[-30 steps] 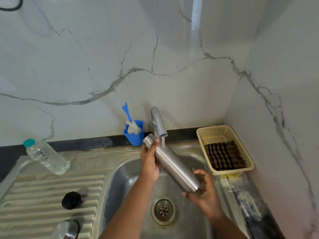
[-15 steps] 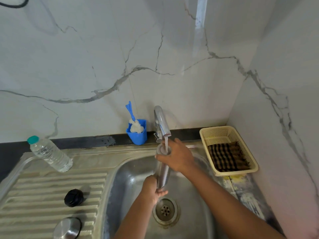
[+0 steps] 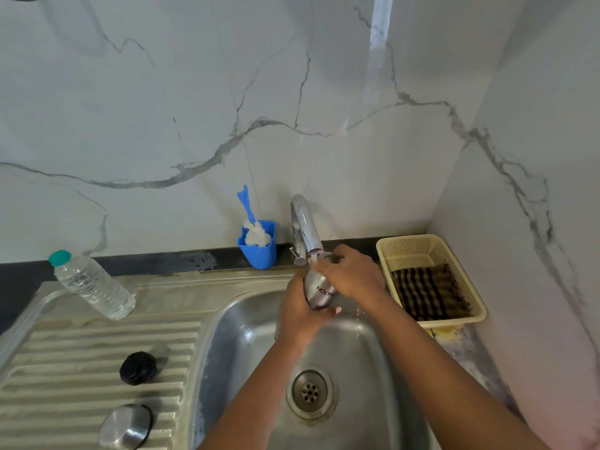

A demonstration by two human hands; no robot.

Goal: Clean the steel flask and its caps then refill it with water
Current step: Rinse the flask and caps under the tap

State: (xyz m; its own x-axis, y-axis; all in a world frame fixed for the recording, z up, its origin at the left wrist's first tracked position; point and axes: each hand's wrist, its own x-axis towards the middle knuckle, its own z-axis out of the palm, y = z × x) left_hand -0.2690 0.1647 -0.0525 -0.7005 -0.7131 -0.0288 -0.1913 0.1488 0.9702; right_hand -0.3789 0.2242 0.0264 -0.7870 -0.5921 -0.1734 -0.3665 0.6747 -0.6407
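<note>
The wet, rigid brushed-steel flask (image 3: 319, 292), probably slippery, sits under the chrome tap (image 3: 305, 228) at twelve o'clock; left hand (image 3: 300, 311) and right hand (image 3: 352, 276) fingers wrap its body.

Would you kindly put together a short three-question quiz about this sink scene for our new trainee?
1. True or false: both caps lie on the ribbed draining board, apart from the steel flask.
2. Which hand holds the flask's lower end? A) left hand B) right hand C) neither
3. Fill in: the checked cloth lies inside the cream ____.

Key:
1. True: the black cap and the steel cap both lie there.
2. A; the right hand grips near the mouth, under the tap.
3. Basket.
</note>
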